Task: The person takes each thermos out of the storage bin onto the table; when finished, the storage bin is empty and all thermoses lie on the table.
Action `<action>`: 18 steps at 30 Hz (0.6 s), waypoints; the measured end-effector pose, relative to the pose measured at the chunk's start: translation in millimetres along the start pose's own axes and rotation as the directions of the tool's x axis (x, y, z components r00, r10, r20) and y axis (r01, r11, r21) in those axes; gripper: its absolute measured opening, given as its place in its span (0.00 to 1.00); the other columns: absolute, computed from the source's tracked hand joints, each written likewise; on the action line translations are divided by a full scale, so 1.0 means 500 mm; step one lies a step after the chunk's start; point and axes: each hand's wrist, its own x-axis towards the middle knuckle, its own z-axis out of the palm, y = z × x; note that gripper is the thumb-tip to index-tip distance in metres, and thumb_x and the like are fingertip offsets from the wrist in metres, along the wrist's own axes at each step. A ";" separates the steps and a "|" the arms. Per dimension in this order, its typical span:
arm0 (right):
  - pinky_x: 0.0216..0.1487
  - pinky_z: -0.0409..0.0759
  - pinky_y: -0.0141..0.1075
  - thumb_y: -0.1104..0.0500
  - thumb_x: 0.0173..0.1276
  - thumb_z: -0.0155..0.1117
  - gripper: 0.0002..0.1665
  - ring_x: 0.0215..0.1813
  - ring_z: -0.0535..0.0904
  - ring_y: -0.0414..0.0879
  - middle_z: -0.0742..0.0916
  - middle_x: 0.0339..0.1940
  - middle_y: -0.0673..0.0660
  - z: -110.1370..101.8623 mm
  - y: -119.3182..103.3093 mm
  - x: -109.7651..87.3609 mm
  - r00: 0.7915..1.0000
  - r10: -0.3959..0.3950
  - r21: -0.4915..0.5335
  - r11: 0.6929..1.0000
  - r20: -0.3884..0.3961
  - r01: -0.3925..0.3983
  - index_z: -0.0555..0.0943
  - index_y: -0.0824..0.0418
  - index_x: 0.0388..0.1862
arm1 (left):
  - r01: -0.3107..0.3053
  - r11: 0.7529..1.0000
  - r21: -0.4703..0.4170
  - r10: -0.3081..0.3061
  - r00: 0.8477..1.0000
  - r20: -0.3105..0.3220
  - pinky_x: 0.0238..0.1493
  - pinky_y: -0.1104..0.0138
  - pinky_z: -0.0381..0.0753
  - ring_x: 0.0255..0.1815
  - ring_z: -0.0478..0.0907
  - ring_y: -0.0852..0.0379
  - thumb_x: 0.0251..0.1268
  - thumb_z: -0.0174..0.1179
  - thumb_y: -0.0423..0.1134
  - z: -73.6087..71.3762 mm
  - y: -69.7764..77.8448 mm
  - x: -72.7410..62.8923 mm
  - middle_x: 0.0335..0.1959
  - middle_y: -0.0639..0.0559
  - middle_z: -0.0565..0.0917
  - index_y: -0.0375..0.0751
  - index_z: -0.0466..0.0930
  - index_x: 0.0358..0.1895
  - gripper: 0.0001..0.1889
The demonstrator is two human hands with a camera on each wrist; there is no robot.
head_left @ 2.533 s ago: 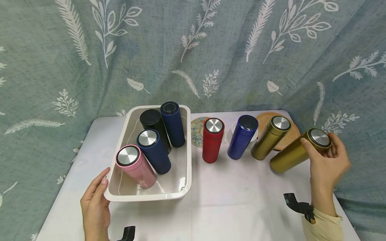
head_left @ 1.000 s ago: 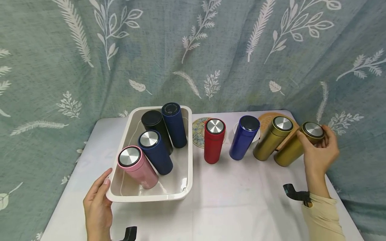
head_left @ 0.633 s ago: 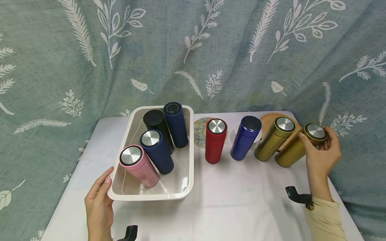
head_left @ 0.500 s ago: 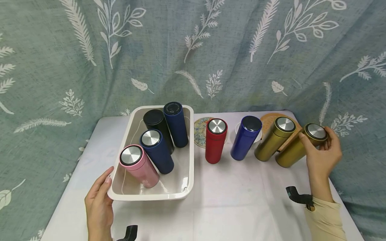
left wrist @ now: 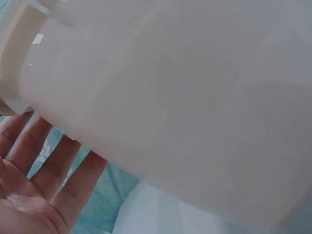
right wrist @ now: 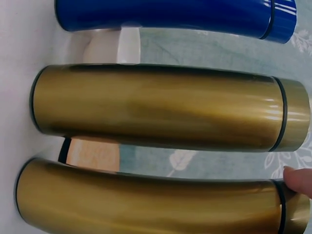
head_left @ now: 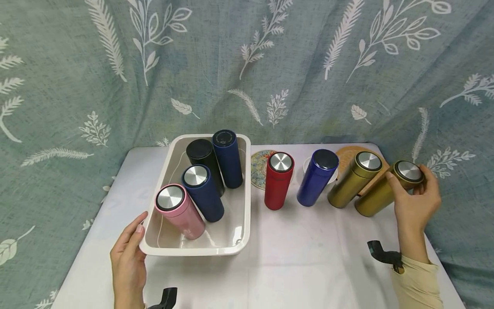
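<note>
My right hand grips the capped top of the rightmost gold thermos flask, thumb on its near side. That flask stands on the table close beside a second gold flask; a narrow gap separates them in the right wrist view, where a fingertip lies at the cap. At the far left, my left hand touches the near left corner of a white plastic basin, its straight fingers against the basin's outer wall. Inside the basin are a pink flask, two dark blue flasks and a black one.
A red flask and a shiny blue flask stand in a row between basin and gold flasks. Behind them lie a patterned round mat, a white dish and a round wooden board. A leaf-print cloth hangs behind the table.
Compared with 2.5 seconds ago, the rightmost gold flask stands nearer the other gold one, my right hand still on its cap. The left hand stays at the basin; the view shifts slightly.
</note>
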 end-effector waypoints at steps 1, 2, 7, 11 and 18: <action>0.73 0.70 0.30 0.62 0.57 0.77 0.39 0.71 0.75 0.42 0.77 0.69 0.54 0.000 -0.001 -0.001 1.000 -0.003 -0.002 1.000 0.001 0.003 0.75 0.55 0.69 | 0.000 1.000 0.000 0.000 1.000 0.000 0.39 0.72 0.86 0.50 0.85 0.63 0.75 0.55 0.32 0.000 -0.001 0.000 0.56 0.54 0.85 0.29 0.77 0.64 0.18; 0.72 0.70 0.30 0.62 0.57 0.77 0.39 0.71 0.75 0.42 0.77 0.69 0.54 0.000 -0.002 -0.001 1.000 -0.006 -0.003 1.000 -0.001 0.006 0.75 0.55 0.69 | 0.000 1.000 0.001 0.000 1.000 -0.001 0.39 0.72 0.86 0.50 0.85 0.63 0.75 0.55 0.32 0.000 -0.001 0.000 0.56 0.54 0.85 0.29 0.77 0.64 0.18; 0.70 0.71 0.29 0.62 0.57 0.78 0.36 0.68 0.76 0.41 0.79 0.67 0.52 0.004 -0.007 -0.004 0.999 -0.037 -0.012 0.999 -0.024 0.037 0.79 0.53 0.65 | -0.007 1.000 -0.002 0.007 1.000 -0.005 0.39 0.72 0.86 0.51 0.84 0.62 0.75 0.55 0.32 0.002 -0.001 0.002 0.57 0.53 0.85 0.28 0.77 0.63 0.19; 0.71 0.69 0.30 0.59 0.58 0.78 0.33 0.70 0.74 0.40 0.79 0.68 0.50 0.005 -0.011 -0.005 0.998 -0.040 -0.020 0.999 -0.040 0.039 0.80 0.51 0.63 | -0.005 1.000 -0.002 0.005 1.000 -0.002 0.40 0.73 0.86 0.52 0.84 0.62 0.75 0.55 0.33 0.003 -0.001 0.004 0.57 0.54 0.85 0.29 0.77 0.64 0.19; 0.74 0.66 0.33 0.59 0.58 0.78 0.31 0.72 0.72 0.41 0.78 0.71 0.51 0.002 -0.018 -0.007 0.999 -0.023 -0.006 1.000 -0.046 0.023 0.81 0.50 0.62 | 0.010 1.000 0.001 -0.010 1.000 -0.009 0.41 0.73 0.86 0.53 0.83 0.62 0.75 0.55 0.32 0.000 -0.005 0.004 0.56 0.55 0.85 0.29 0.77 0.64 0.18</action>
